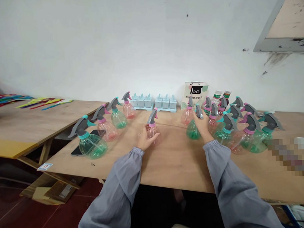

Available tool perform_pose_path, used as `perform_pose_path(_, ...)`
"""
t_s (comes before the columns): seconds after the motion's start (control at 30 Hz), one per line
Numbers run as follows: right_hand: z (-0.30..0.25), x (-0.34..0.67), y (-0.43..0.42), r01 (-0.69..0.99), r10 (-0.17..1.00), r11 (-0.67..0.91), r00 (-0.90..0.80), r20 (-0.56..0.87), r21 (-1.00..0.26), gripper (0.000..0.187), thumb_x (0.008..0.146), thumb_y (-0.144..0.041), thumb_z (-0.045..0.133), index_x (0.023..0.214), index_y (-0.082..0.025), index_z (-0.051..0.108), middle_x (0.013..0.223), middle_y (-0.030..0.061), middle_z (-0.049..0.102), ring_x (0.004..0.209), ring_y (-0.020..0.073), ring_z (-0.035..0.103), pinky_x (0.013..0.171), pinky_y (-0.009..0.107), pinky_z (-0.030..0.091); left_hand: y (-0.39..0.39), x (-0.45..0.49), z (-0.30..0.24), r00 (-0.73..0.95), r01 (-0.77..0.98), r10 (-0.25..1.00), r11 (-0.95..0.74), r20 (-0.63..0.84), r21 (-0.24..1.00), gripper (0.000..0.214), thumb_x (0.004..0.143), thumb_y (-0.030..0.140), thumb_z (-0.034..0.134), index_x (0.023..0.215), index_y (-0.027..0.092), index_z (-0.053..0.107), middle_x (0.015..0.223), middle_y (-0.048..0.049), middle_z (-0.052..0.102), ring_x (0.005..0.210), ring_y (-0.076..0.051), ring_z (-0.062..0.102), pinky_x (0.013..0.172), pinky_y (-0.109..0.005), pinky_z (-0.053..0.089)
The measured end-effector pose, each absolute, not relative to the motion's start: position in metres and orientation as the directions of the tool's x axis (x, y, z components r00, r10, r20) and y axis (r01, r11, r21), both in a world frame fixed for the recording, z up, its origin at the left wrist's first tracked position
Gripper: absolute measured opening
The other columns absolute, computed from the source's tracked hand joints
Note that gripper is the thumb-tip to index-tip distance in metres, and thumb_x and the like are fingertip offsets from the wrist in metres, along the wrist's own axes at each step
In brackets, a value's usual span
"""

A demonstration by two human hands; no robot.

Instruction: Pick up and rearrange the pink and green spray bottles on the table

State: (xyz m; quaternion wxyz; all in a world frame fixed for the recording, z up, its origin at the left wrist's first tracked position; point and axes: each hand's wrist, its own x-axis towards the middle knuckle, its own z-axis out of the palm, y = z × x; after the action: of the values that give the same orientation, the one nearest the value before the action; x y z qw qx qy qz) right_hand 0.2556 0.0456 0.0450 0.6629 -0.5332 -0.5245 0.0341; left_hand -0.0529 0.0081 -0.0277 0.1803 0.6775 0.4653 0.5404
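My left hand (146, 139) is wrapped round the body of a pink spray bottle (155, 136) with a grey trigger head, its thumb across the front. The bottle is upright at the middle of the table. My right hand (202, 123) is closed on the neck and trigger head of a green spray bottle (193, 130); most of its fingers are hidden. Just behind that hand stands another pink spray bottle (186, 116). To the right are several more green and pink bottles, among them a clear-green one (260, 141) at the near end.
At left, a slanting row of pink and green spray bottles runs back from a green one (94, 147), beside a dark phone (77, 151). Pale blue popsicle moulds (166, 103) and a printed paper bag (191, 98) stand along the wall. A second table (30, 123) adjoins at left.
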Motion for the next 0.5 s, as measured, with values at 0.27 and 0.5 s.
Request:
perform_pose_path(0.27, 0.023, 0.251, 0.063, 0.485, 0.590, 0.435, 0.483, 0.647, -0.758, 0.045, 0.073, -0.047, 0.065, 0.108, -0.021, 0.056, 0.100, 0.0091, 0.069, 0.092, 0.0254, 0.064, 0.088, 0.045, 0.050, 0.009, -0.052, -0.028, -0.009, 0.426, 0.822, -0.512, 0.570, 0.746, 0.072, 0.073, 0.052, 0.078, 0.128, 0.020, 0.045, 0.126, -0.0150, 0.064, 0.128, -0.032, 0.060, 0.112, -0.052, 0.041)
perform_pose_path(0.5, 0.017, 0.238, 0.032, 0.662, 0.177, 0.643, 0.361, 0.916, -0.385, 0.069, 0.074, -0.055, 0.067, 0.129, -0.023, 0.041, 0.128, 0.0147, 0.050, 0.125, 0.0327, 0.051, 0.102, 0.054, 0.045, 0.006, -0.055, -0.025, -0.017, 0.439, 0.845, -0.474, 0.535, 0.763, 0.070, 0.075, 0.053, 0.075, 0.130, 0.020, 0.046, 0.129, -0.0155, 0.063, 0.129, -0.034, 0.058, 0.112, -0.054, 0.040)
